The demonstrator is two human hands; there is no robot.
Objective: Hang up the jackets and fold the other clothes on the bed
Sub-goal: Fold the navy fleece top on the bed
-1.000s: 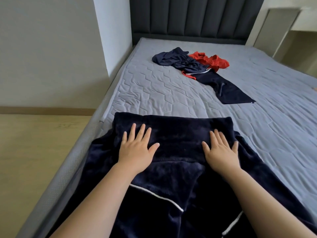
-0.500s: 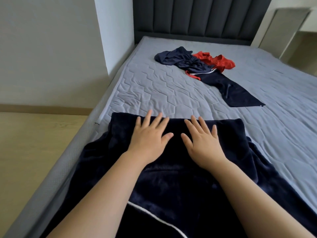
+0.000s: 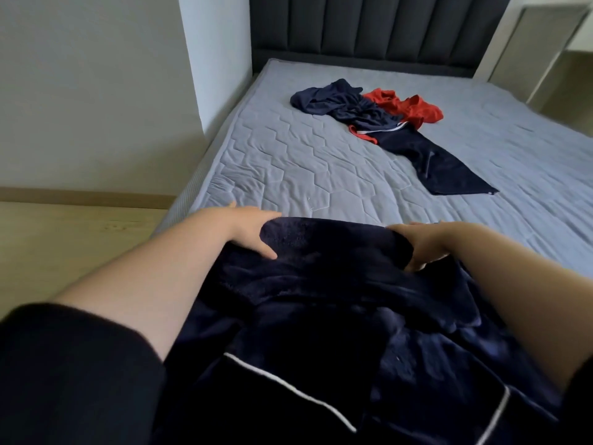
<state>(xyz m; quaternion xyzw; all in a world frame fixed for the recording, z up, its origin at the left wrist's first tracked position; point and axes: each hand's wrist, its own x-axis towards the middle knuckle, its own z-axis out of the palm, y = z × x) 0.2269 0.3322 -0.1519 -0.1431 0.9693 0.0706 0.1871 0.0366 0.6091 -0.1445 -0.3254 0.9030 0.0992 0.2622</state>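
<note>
Fleece, deep navy and plush, fills the near part of the view: the navy fleece garment (image 3: 321, 284) lies spread over the foot end of the bed (image 3: 288, 162), its white piping (image 3: 288, 390) running slantwise across the nearest panel. Both bare forearms reach out over it. At its far, doubled-over edge the left hand (image 3: 247, 232) has its thumb on top of the cloth and its fingers tucked beneath, pinching the left corner, while the right hand (image 3: 423, 245) curls round the right corner and grips it. The edge looks slightly lifted between them. The step in hand seems to be folding this piece, with a further fold about to be made. The next move probably calls for raising both corners together and carrying them toward the body, level with one another, so the thick pile lands square and does not bunch. Farther up the bed, well apart from this work, a crumpled navy top (image 3: 324, 97) lies touching a red garment (image 3: 404, 106), and dark navy trousers (image 3: 442, 168) stretch out from them, all unfolded. Beyond stands the dark padded headboard (image 3: 369, 27).
</note>
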